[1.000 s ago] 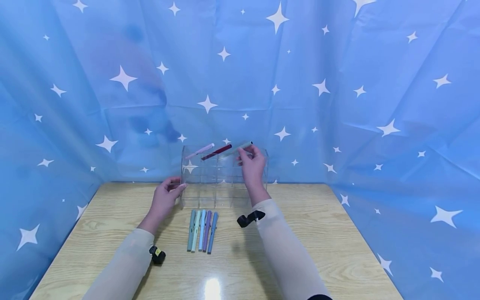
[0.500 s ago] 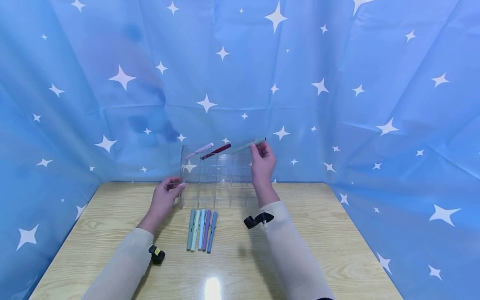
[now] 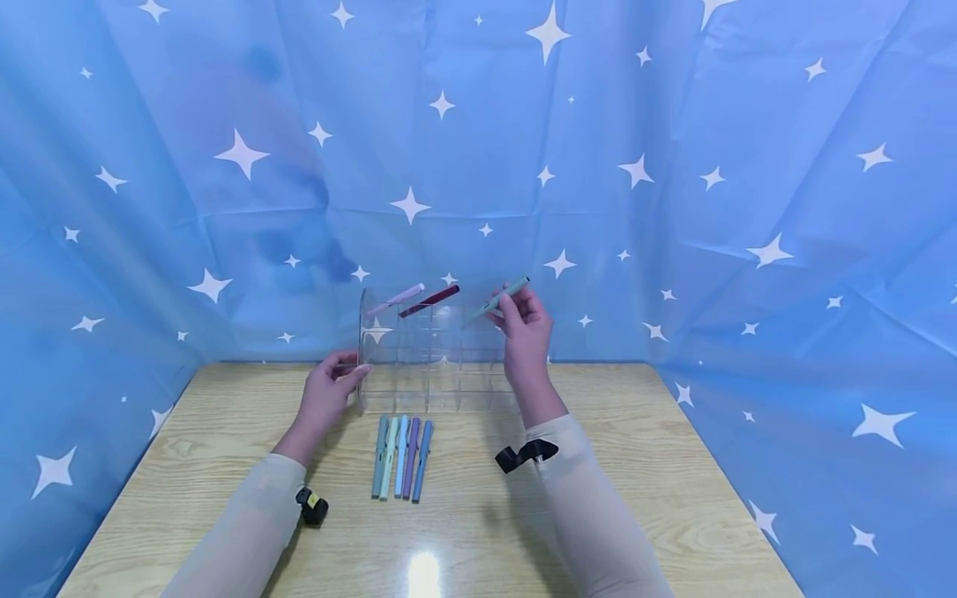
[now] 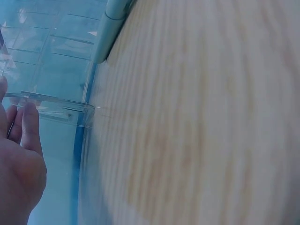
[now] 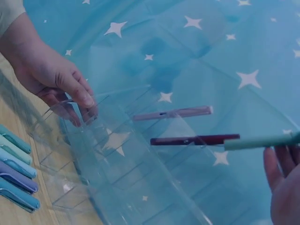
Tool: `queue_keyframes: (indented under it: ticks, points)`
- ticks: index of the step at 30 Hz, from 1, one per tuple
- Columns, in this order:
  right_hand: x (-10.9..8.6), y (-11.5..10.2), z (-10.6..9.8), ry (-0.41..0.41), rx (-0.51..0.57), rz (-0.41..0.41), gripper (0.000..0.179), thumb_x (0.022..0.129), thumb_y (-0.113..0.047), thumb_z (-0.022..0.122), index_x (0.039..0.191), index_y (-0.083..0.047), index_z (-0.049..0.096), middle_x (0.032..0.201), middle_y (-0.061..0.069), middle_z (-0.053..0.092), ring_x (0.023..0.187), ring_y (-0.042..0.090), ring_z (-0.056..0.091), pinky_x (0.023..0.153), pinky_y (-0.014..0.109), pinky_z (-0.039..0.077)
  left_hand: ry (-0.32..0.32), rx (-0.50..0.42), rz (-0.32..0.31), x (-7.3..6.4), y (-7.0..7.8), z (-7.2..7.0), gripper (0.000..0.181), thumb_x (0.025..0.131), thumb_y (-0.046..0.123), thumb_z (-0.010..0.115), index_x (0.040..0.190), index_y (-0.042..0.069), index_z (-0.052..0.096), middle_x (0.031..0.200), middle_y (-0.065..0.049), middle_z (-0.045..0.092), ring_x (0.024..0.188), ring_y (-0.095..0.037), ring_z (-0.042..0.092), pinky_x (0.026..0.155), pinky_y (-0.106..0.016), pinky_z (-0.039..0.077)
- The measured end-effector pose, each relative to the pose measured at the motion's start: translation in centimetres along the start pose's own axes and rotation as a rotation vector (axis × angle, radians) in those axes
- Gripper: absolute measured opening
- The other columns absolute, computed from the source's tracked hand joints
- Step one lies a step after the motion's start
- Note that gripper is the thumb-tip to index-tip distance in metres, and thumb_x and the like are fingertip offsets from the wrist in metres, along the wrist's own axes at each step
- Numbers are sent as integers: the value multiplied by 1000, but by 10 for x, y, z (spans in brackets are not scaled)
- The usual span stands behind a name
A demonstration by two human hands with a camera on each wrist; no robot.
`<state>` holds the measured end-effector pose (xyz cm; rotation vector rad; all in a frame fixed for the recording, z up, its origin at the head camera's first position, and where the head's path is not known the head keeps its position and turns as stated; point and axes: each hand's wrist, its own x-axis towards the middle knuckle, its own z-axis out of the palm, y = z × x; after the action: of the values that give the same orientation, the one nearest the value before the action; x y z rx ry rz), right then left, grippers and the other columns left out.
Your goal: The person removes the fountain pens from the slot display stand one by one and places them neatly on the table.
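A clear acrylic pen organizer (image 3: pixel 414 361) with several compartments stands on the table. My left hand (image 3: pixel 331 387) grips its left side, the thumb in front and the fingers behind; the left wrist view shows the fingers at its clear edge. Up by the organizer's top right, my right hand (image 3: pixel 527 332) pinches a light green pen (image 3: pixel 507 296), which slants with its lower end toward the organizer. Two more pens lean in the top compartments: a pale pink pen (image 3: pixel 398 297) at the left and a dark red pen (image 3: pixel 429 301) beside it.
Several pens lie side by side on the wooden table (image 3: pixel 628 465) in front of the organizer, among them a purple pen (image 3: pixel 412 458) and a blue pen (image 3: pixel 423 462). A blue curtain (image 3: pixel 478 149) with white stars hangs right behind.
My right hand has moved right with the green pen, drawing it away from the dark red pen, then tilted it more steeply. The left hand keeps its hold on the organizer.
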<state>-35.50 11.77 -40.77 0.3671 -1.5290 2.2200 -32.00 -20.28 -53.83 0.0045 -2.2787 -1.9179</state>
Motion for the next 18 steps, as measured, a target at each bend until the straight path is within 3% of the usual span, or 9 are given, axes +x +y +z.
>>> queue_keyframes:
  ticks: [6,12,18]
  points:
    - [-9,-1,-4,-11,17,73,19,109,-14,74,126,-6,76,122,22,73,105,27,74,93,44,66,-7,-14,-5,-1,1,0,50,109,30,75,150,4,62,143,-19,65,130,-29,62,96,-22,60]
    - [-18,2,-10,-15,-9,137,15,108,-13,75,122,-6,76,111,10,74,98,20,73,86,37,68,-7,-17,-8,-1,1,-1,51,109,30,75,150,3,61,145,-20,65,133,-32,60,96,-22,59]
    - [-30,8,-13,-66,-62,195,22,108,-11,74,121,6,69,99,3,69,89,16,72,82,35,67,-2,-8,-1,1,-1,-1,48,108,32,76,146,5,64,140,-17,67,130,-29,62,96,-22,60]
